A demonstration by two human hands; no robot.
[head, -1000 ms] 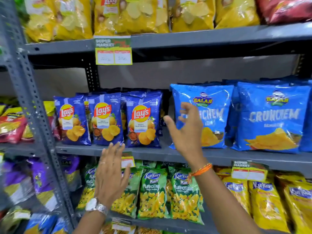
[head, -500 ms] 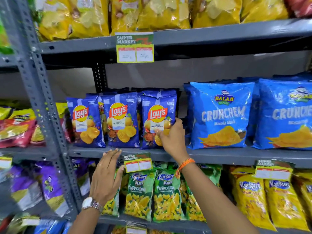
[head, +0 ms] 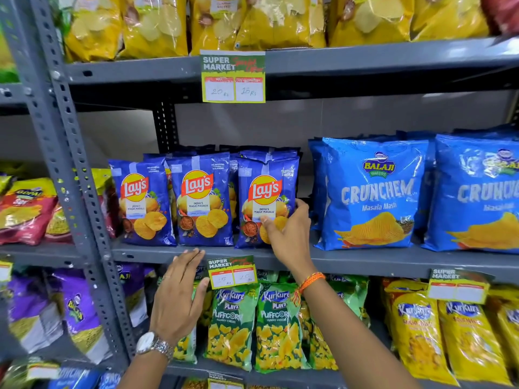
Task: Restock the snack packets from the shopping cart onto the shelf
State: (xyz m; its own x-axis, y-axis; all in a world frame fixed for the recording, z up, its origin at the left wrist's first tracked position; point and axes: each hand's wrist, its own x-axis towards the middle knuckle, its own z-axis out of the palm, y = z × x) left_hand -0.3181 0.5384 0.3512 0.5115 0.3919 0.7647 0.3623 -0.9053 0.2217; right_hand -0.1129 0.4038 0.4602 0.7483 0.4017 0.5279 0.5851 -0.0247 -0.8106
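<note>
Three blue Lay's packets stand upright in a row on the grey middle shelf, with more behind them. My right hand grips the lower right corner of the rightmost Lay's packet, thumb on its front and fingers around its right edge. My left hand is flat and empty, fingers together, with the fingertips touching the shelf's front lip below the middle Lay's packet. The leftmost Lay's packet stands beside the upright post. The shopping cart is out of view.
Big blue Balaji Crunchem bags fill the shelf to the right. Green Kurkure Puffcorn packets and yellow Kurkure packets hang below, yellow chip bags above. A grey perforated post stands left. Price tags clip to shelf edges.
My right hand swung left from the Crunchem bag and took hold of the rightmost Lay's packet. My left hand stayed near the shelf lip. The view moved closer and left.
</note>
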